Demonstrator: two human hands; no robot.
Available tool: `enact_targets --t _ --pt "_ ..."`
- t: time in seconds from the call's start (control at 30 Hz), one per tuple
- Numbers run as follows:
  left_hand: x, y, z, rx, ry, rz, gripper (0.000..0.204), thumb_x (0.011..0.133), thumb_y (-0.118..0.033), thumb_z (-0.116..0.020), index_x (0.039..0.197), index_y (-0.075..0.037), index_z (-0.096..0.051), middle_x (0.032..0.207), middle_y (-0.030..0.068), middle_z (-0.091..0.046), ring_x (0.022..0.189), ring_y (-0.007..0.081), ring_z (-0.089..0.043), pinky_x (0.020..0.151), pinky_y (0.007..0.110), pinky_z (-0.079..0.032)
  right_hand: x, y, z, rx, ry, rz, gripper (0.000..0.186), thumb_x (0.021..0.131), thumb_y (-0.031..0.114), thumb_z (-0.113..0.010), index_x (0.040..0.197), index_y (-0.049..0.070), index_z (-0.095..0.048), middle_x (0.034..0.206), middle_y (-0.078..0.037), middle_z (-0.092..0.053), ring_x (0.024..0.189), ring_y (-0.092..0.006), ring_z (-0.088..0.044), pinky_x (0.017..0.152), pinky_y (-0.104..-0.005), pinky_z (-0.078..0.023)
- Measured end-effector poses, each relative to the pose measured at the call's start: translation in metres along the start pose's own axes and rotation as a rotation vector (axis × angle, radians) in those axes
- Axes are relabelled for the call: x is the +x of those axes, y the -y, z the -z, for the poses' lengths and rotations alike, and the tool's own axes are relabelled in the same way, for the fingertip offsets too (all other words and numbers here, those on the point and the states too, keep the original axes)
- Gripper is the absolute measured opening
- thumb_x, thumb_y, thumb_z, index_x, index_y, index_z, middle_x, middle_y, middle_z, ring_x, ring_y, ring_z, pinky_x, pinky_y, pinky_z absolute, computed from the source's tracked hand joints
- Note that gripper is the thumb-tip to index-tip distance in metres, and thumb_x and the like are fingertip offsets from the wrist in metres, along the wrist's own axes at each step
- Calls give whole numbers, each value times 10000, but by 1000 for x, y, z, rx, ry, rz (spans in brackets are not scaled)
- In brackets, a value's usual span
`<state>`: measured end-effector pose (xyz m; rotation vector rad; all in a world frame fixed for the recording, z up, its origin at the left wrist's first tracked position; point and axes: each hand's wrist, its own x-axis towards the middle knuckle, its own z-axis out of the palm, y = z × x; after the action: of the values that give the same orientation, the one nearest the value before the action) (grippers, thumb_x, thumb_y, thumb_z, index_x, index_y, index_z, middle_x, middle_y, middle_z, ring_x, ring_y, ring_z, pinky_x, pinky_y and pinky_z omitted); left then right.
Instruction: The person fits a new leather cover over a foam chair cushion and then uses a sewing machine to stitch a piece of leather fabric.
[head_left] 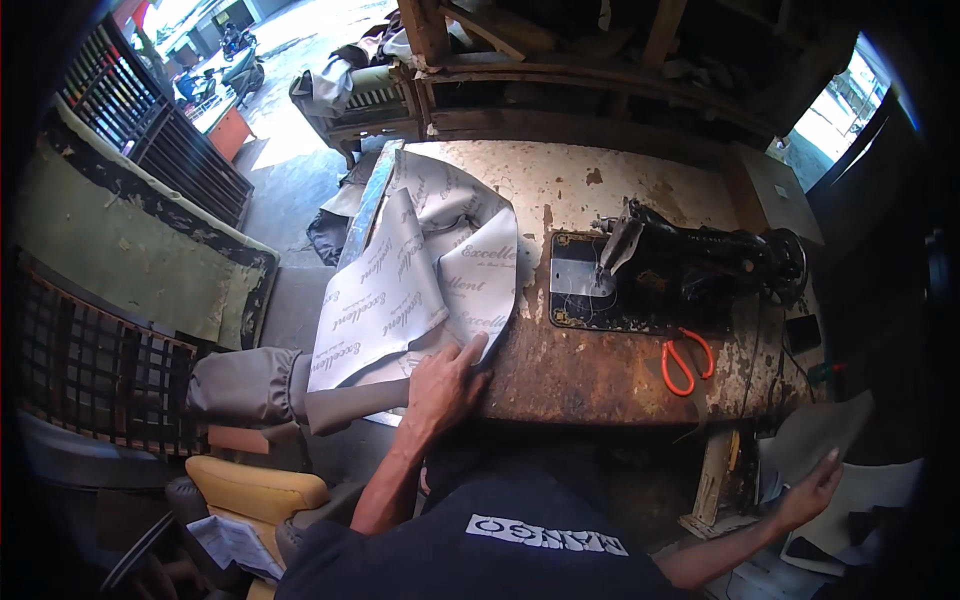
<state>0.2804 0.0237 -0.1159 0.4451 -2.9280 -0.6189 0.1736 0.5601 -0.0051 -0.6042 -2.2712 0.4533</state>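
Note:
A large sheet of leatherette [385, 300], grey on its face and pale with printed lettering on its back, lies folded and bunched over the left part of the table. My left hand [447, 385] is closed on its near edge, with the fingertips on the pale backing. Off the table's right side, my right hand [812, 492] grips a smaller flat grey piece of leatherette [822, 437] by its lower edge. A black sewing machine [690, 255] stands on the table between the two hands, farther back. Orange-handled scissors [680, 368] lie in front of it.
The worn wooden table [580, 375] has peeling patches. Left of it are a grey padded piece [245, 388], a yellow cushion [255, 485] and a green padded panel [140, 240]. A wooden rack [600, 75] stands behind. Pale scraps [880, 510] lie at the lower right.

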Motion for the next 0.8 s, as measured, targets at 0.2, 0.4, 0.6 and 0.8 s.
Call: enact_targets --t 0.2,0.4,0.6,0.8 --pt "-10 0 14 -86 -26 -70 514 937 -278 -707 1409 -121 -577 1014 167 -618 940 371 -608 830 481 -496 -52 151 21 1511 769 533 372 1066 190 -545 1288 -108 -560 1266 -240 -654 1181 -300 -653 974 -407 -557" --pt "-25 -32 52 -598 -244 -189 653 931 -236 -735 1507 -60 -484 1309 201 -599 1236 351 -580 1043 407 -466 -79 265 2 1711 941 293 507 1093 320 -505 1319 -132 -554 1273 -225 -672 1150 -235 -675 1034 -347 -501" --pt "-23 -50 73 -767 -226 -292 737 920 -260 -753 1536 -38 -416 1403 219 -533 1290 341 -554 1054 434 -470 -94 312 -22 1654 1100 376 396 1100 318 -510 1194 -34 -664 1086 -59 -715 982 -95 -647 899 -240 -476" --pt "-20 -74 64 -689 -210 -425 885 860 -301 -819 1553 -18 -346 1504 245 -406 1416 420 -412 1181 478 -347 -71 306 -14 1819 1006 306 443 1102 331 -498 1261 -58 -638 1189 -108 -709 1053 -140 -678 944 -281 -520"
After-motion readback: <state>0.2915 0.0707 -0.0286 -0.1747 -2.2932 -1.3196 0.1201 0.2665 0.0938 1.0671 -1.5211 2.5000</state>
